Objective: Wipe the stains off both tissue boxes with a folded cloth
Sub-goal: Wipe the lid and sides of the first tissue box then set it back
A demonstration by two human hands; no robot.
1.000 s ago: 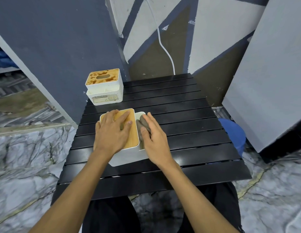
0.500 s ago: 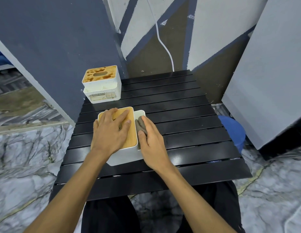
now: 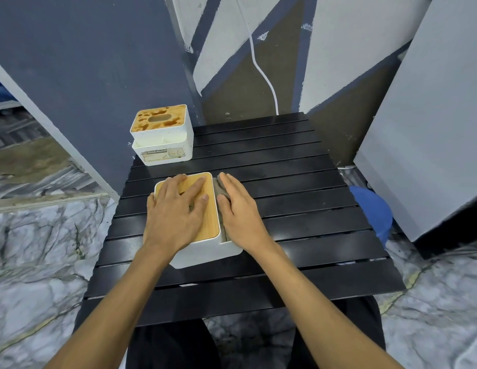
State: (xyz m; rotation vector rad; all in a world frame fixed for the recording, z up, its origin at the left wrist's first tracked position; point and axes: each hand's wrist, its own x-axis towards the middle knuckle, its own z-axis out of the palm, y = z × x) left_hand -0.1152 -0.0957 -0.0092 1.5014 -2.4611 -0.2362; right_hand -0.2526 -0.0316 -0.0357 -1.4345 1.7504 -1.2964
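Tissue box (image 3: 162, 141), stained, reads "TISSUE HOLDER"; left fingers (image 3: 195, 185) flat on near box (image 3: 205, 253), right fingers (image 3: 233, 185) flat on cloth (image 3: 221, 192).

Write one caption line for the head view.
Left hand rests on the near tissue box; right hand presses a cloth on its side; stained box behind.

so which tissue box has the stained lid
The far box, at the back left: brown blotches cover its lid. The near box, under the left hand, shows clean wood.
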